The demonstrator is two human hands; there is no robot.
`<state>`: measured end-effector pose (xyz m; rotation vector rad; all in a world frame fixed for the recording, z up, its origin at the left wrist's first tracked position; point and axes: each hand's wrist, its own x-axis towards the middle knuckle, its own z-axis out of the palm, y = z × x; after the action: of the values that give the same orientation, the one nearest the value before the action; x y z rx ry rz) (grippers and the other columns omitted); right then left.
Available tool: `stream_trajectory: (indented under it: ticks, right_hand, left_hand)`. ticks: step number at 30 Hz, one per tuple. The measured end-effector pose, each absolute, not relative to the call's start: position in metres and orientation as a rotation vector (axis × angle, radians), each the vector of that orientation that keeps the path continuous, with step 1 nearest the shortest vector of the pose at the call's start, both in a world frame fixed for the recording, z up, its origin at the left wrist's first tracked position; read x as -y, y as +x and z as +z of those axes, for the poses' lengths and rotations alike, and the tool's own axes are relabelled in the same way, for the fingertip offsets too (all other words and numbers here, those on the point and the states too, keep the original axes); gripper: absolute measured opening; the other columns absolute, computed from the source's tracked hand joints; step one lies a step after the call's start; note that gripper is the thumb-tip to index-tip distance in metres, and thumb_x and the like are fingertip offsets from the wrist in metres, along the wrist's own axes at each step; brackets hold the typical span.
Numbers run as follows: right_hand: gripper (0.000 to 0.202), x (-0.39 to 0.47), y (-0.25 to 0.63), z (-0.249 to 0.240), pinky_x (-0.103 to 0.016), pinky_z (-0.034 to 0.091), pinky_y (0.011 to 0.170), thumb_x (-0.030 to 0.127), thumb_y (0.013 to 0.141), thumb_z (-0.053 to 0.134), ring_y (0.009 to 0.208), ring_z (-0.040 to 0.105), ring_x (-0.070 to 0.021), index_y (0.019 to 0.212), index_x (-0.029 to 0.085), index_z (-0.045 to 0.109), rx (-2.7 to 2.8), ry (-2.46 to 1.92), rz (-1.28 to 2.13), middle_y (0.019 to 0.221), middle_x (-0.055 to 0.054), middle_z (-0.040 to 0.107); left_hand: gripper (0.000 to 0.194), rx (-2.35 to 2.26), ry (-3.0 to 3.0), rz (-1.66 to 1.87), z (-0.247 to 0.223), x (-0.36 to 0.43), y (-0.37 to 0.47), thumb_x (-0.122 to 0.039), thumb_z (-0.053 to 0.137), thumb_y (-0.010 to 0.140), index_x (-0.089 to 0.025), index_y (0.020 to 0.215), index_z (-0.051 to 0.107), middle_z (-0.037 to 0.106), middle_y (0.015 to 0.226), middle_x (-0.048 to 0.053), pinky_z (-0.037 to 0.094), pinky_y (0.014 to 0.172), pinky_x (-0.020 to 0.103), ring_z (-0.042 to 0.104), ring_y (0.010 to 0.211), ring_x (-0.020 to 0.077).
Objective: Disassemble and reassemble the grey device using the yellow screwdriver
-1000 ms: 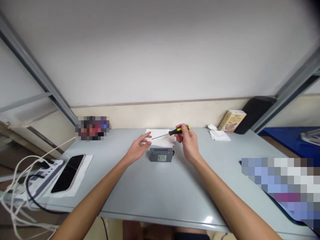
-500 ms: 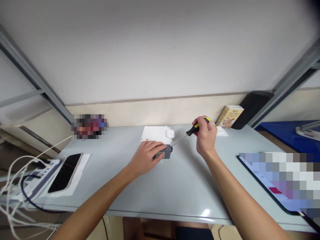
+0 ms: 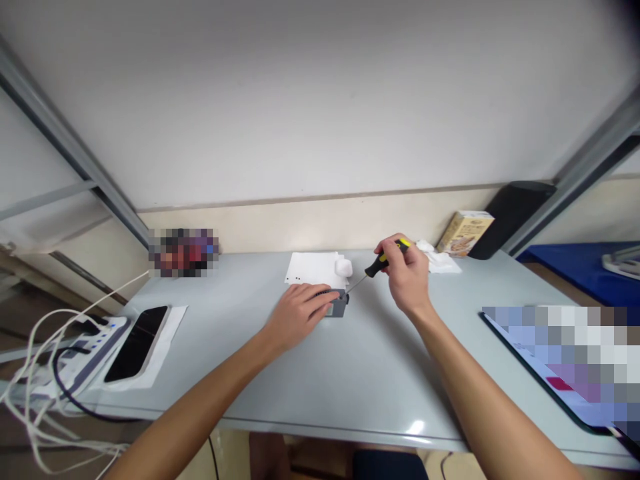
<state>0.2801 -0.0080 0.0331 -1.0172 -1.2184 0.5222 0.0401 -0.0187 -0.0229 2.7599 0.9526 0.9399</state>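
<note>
My right hand [image 3: 407, 272] is closed round the black and yellow handle of a screwdriver [image 3: 374, 267]. Its thin shaft slants down to the left, and the tip meets the upper right part of a small dark grey box-shaped device [image 3: 339, 307]. Whether the tip sits in a screw is too small to tell. My left hand [image 3: 304, 312] grips that device from the left, fingers over its top and thumb on the near side, holding it on the table. Behind it lie white paper sheets [image 3: 313, 267] with several tiny dark bits, and a white rounded case [image 3: 343, 268].
On the left of the grey table [image 3: 320, 380] lie a black phone [image 3: 137, 343] on paper and a power strip [image 3: 95, 353] with tangled cables. Crumpled tissue [image 3: 443, 261], a yellow carton [image 3: 465, 233] and a black speaker-like cylinder [image 3: 517, 217] stand back right. A tablet [image 3: 545, 373] lies at right.
The screwdriver has come a little closer to the device, its handle lower and further left with my right hand. My left hand still holds the device. The whole view has shifted slightly.
</note>
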Motion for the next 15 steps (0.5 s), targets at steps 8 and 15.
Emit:
stream_trajectory:
  ticks: [8,15]
  right_hand:
    - [0.032,0.020,0.276,0.045,-0.031,0.043,0.064,0.052,0.100,0.060,0.072,0.049,-0.0159,0.110,0.026,0.073,1.438,-0.808,0.691,0.087,-0.002,0.052]
    - [0.035,0.015,0.280,0.042,-0.034,0.050,0.076,0.054,0.099,0.060,0.083,0.059,-0.0189,0.123,0.029,0.065,1.385,-0.723,0.826,0.094,-0.003,0.066]
  left_hand:
    - [0.030,-0.959,2.832,1.010,-0.022,0.020,0.044,-0.025,0.045,0.110,-0.028,0.129,0.068,0.074,0.126,0.005,0.051,0.094,0.036,0.070,0.107,0.0183]
    - [0.031,-0.964,2.913,0.984,-0.024,0.020,0.043,-0.021,0.045,0.109,-0.027,0.127,0.068,0.073,0.127,0.005,0.051,0.093,0.035,0.069,0.107,0.0185]
